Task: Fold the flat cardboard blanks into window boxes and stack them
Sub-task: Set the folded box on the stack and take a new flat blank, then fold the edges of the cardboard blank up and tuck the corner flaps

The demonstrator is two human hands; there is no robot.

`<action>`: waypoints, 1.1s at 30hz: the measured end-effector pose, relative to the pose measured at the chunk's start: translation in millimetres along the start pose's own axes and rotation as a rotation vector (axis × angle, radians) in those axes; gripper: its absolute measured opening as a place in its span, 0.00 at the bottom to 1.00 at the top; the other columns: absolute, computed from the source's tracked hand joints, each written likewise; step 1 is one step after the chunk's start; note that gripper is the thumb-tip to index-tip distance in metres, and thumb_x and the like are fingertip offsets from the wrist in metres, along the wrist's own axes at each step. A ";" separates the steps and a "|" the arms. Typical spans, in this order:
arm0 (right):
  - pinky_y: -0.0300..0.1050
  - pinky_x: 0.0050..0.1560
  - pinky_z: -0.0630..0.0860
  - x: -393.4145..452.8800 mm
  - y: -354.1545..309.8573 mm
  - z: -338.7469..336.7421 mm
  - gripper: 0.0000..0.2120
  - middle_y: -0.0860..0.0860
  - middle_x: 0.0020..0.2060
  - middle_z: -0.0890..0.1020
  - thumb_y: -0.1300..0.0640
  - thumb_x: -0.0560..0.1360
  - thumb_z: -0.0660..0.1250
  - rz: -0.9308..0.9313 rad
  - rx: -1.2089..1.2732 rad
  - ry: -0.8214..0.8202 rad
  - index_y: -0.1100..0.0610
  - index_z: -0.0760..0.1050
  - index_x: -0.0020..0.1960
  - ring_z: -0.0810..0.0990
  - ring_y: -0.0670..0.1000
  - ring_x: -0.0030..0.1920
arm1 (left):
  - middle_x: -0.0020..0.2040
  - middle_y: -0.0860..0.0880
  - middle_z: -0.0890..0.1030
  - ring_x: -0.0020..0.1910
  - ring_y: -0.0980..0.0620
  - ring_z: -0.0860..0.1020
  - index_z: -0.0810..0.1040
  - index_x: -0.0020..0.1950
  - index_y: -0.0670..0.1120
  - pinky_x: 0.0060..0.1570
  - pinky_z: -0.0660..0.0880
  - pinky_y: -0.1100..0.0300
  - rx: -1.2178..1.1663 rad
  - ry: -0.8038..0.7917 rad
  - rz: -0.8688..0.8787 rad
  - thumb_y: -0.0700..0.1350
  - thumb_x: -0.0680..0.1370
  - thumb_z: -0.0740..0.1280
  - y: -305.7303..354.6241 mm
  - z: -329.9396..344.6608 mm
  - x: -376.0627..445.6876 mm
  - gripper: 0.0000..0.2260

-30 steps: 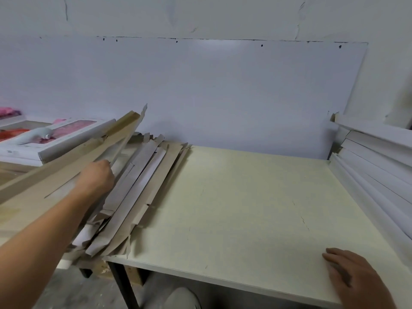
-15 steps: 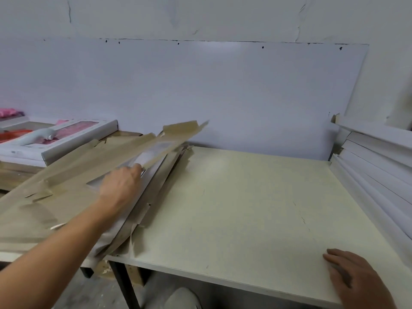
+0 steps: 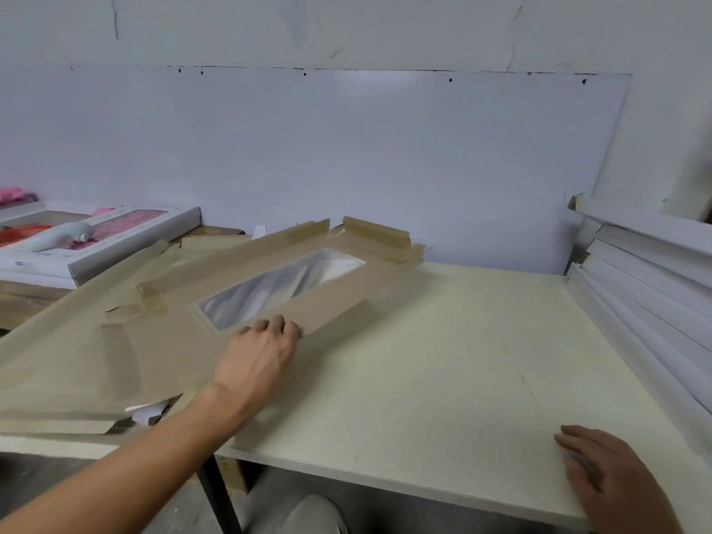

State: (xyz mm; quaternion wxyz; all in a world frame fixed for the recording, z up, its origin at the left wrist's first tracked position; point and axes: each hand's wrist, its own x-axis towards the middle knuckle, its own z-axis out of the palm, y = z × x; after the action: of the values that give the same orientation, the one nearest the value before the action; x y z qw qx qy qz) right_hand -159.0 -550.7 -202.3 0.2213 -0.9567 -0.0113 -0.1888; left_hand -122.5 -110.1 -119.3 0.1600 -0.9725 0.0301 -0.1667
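Note:
A flat brown cardboard blank (image 3: 339, 298) with a clear plastic window (image 3: 281, 287) hangs tilted over the left part of the cream table (image 3: 443, 360). My left hand (image 3: 258, 360) grips its near long edge, fingers curled over the top beside the window. Under and left of it lies a pile of more flat blanks (image 3: 77, 379). My right hand (image 3: 616, 479) rests flat on the table's front right corner, holding nothing. A stack of folded white boxes (image 3: 655, 283) leans at the right edge.
A white window box (image 3: 115, 240) with pink contents and a pale grey tool (image 3: 61, 237) sits on a lower surface at the far left. A grey-white panel (image 3: 346, 167) backs the table. The table's dark leg (image 3: 219, 491) stands below the front edge.
My left hand has pulled one blank off the pile and swung it rightward and flatter over the table, its window now facing up. My right hand has stayed put.

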 end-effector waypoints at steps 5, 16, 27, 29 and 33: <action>0.18 0.59 0.55 -0.3 -2.1 0.0 0.19 0.59 0.47 0.85 0.79 0.57 0.77 0.007 -0.013 -0.016 0.63 0.86 0.45 0.82 0.69 0.49 | 0.60 0.48 0.73 0.59 0.45 0.74 0.67 0.65 0.47 0.53 0.71 0.54 -0.008 0.022 0.072 0.38 0.78 0.56 15.9 -0.4 -11.5 0.16; 0.19 0.60 0.55 0.2 9.2 1.6 0.18 0.58 0.48 0.85 0.76 0.60 0.77 0.006 -0.026 -0.020 0.62 0.85 0.47 0.81 0.61 0.52 | 0.50 0.41 0.83 0.48 0.41 0.82 0.81 0.51 0.42 0.43 0.80 0.50 -0.011 0.122 0.263 0.40 0.73 0.59 45.3 -2.9 -32.5 0.14; 0.57 0.57 0.74 -9.2 -3.6 -6.1 0.31 0.52 0.54 0.83 0.72 0.67 0.75 0.050 0.106 -0.005 0.56 0.76 0.68 0.79 0.59 0.56 | 0.53 0.43 0.82 0.51 0.42 0.81 0.81 0.53 0.44 0.48 0.79 0.52 -0.111 0.219 0.415 0.44 0.73 0.56 71.0 17.7 -48.1 0.16; 0.60 0.60 0.73 -8.6 -4.0 -5.9 0.29 0.57 0.59 0.81 0.68 0.69 0.73 0.006 0.072 0.034 0.56 0.75 0.68 0.77 0.62 0.59 | 0.54 0.44 0.82 0.51 0.43 0.81 0.81 0.53 0.45 0.49 0.79 0.52 -0.128 0.234 0.443 0.43 0.73 0.56 73.3 19.1 -50.7 0.16; 0.65 0.59 0.73 -4.2 2.4 -4.5 0.28 0.61 0.63 0.78 0.49 0.70 0.59 -0.195 -0.162 0.074 0.61 0.78 0.65 0.74 0.66 0.61 | 0.56 0.45 0.82 0.52 0.44 0.80 0.80 0.52 0.47 0.53 0.78 0.51 -0.161 0.269 0.501 0.43 0.72 0.55 75.9 20.8 -52.8 0.16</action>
State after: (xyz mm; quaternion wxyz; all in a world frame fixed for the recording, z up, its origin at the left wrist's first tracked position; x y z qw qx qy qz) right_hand -164.3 -554.6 -201.2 0.1240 -0.9582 -0.0808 -0.2447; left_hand -165.8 -169.8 -178.9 0.1130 -0.9134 0.3035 -0.2465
